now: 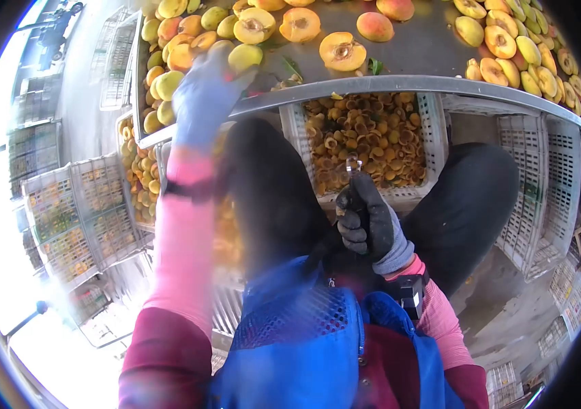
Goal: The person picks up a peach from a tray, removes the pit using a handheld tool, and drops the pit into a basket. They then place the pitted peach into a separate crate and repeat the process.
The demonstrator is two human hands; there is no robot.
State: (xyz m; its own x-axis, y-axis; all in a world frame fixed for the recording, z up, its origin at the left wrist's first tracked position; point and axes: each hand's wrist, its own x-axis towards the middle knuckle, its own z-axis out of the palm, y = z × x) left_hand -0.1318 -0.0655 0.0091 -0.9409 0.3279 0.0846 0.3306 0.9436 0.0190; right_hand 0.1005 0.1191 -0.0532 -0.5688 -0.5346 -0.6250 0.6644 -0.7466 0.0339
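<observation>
My left hand (203,102), in a pale blue-grey glove, is over the heap of peaches (168,85) at the left end of the metal table (420,58). Motion smears its fingers, so I cannot make out whether a fruit is in them. In front of my lap, my right hand (370,221), in a dark grey glove, is closed around a small hand tool with a shiny metal loop (353,163) at its tip. Close to the table's front edge lies a halved peach (342,52) with its stone showing. Another peach half (254,26) rests near my left hand.
Under the table edge, between my knees, a white crate (435,140) holds many brown-orange cup-shaped pieces. Halved peaches (529,51) are heaped at the table's right. Plastic crates (82,211) stand at the left, and more crates (536,198) at the right.
</observation>
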